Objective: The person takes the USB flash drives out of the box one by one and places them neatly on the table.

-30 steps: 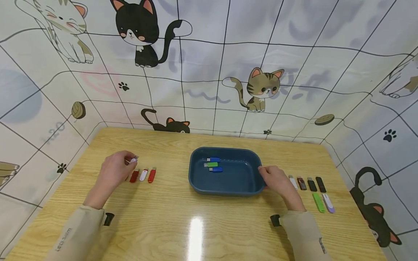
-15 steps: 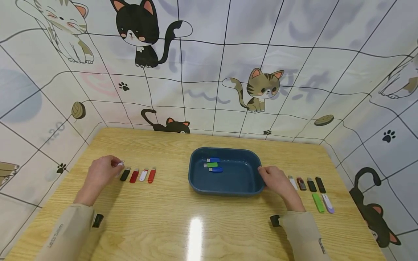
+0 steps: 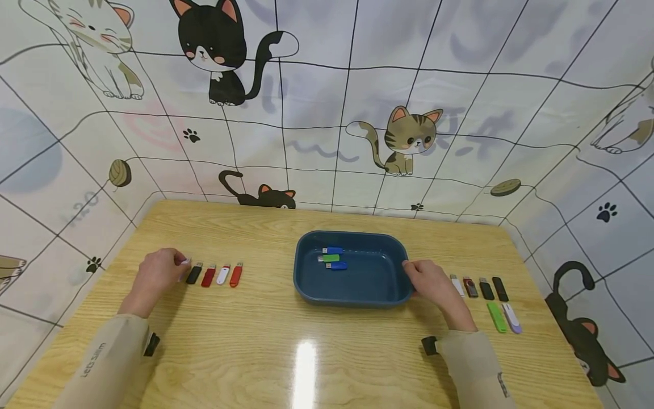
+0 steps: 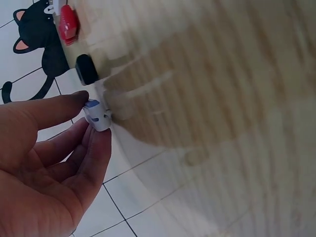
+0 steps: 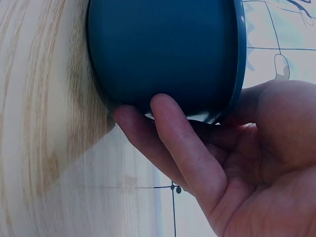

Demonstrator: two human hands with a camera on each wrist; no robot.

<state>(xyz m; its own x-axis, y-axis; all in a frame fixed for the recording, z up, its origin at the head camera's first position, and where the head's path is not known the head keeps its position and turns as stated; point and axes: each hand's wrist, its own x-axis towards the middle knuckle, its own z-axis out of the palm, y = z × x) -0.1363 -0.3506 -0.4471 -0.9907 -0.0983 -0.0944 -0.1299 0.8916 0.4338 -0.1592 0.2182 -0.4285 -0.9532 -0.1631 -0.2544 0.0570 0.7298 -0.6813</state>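
Note:
At the left end of a row of USB sticks, my left hand (image 3: pixel 157 274) pinches a white USB stick (image 4: pixel 98 118) with bluish-purple parts, between thumb and fingertips. In the left wrist view it is at or just above the table; contact is hard to tell. Beside it lie a black USB stick (image 3: pixel 194 274), a dark red one (image 3: pixel 208 276), a white one (image 3: pixel 222 275) and a red one (image 3: pixel 236 275). My right hand (image 3: pixel 433 284) grips the right end of the dark blue bin (image 3: pixel 352 302), fingers against its outer wall. Inside are two blue USB sticks (image 3: pixel 336 266) and a green one (image 3: pixel 331 258).
Right of the bin lies a second group: a white USB stick (image 3: pixel 457 285), a brown-red one (image 3: pixel 470 287), two black ones (image 3: pixel 486 288), a green one (image 3: pixel 496 317) and a white-purple one (image 3: pixel 512 318). A cat-patterned cloth (image 3: pixel 317 113) hangs behind the wooden table (image 3: pixel 245 346).
My left hand has moved left and slightly nearer with the white-purple USB stick, uncovering the black one in the row. The right hand and the bin have stayed put.

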